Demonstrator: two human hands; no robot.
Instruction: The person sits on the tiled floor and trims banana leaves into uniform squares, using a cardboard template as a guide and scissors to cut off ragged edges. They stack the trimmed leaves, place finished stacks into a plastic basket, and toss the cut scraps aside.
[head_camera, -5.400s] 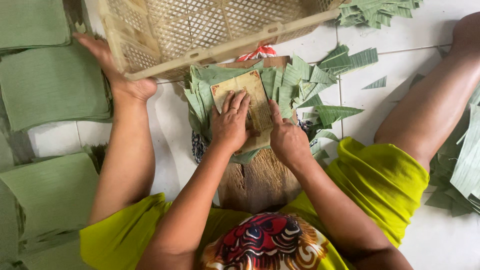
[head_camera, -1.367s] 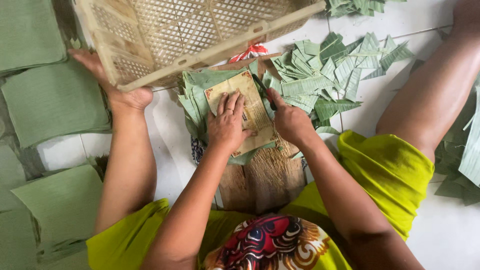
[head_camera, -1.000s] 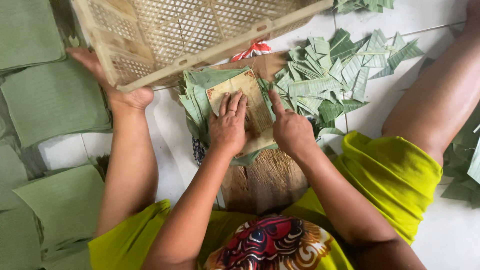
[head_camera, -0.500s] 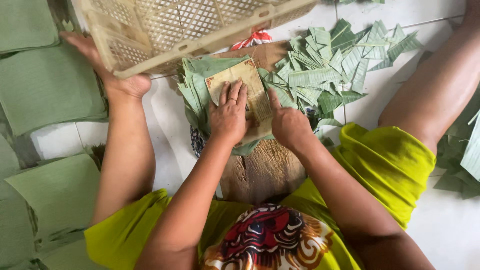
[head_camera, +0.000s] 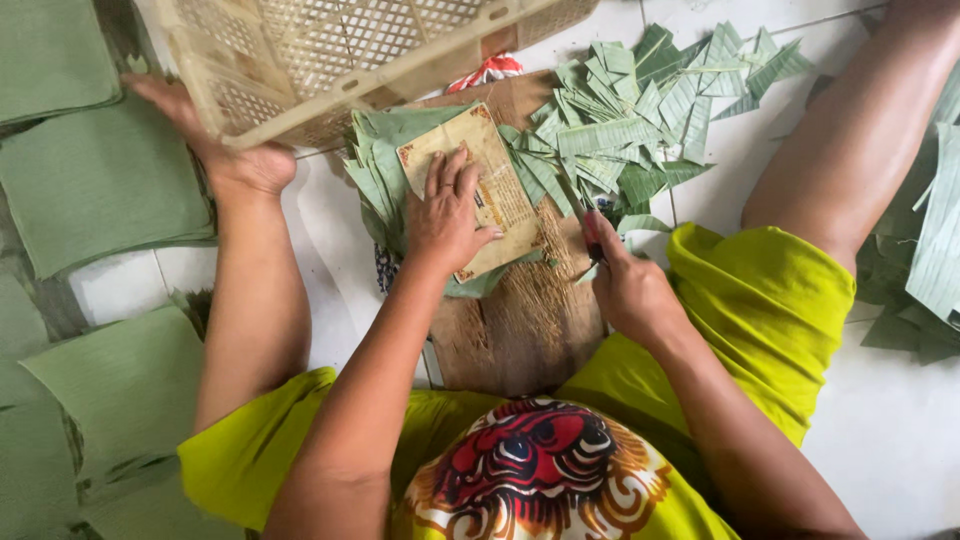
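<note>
My left hand (head_camera: 445, 215) lies flat, fingers spread, and presses a worn tan cardboard template (head_camera: 495, 190) onto a stack of green leaf pieces (head_camera: 385, 170). The stack rests on a wooden board (head_camera: 520, 325) on the floor between my legs. My right hand (head_camera: 625, 285) sits just right of the template's lower corner, curled around a small knife that is mostly hidden in the fist. Only a dark reddish tip shows by my thumb. A heap of trimmed leaf strips (head_camera: 650, 120) lies beyond my right hand.
A tilted cream plastic basket (head_camera: 340, 50) hangs over the far end of the board, and my left foot (head_camera: 235, 160) is against it. Stacks of cut square leaves (head_camera: 100, 180) cover the left floor. My right leg (head_camera: 850, 150) crosses the tiles, with more leaves (head_camera: 925, 250) at the right edge.
My right hand has drawn back from the template's right edge toward my body. My left hand stays pressed on the template. More trimmed strips now lie to the right.
</note>
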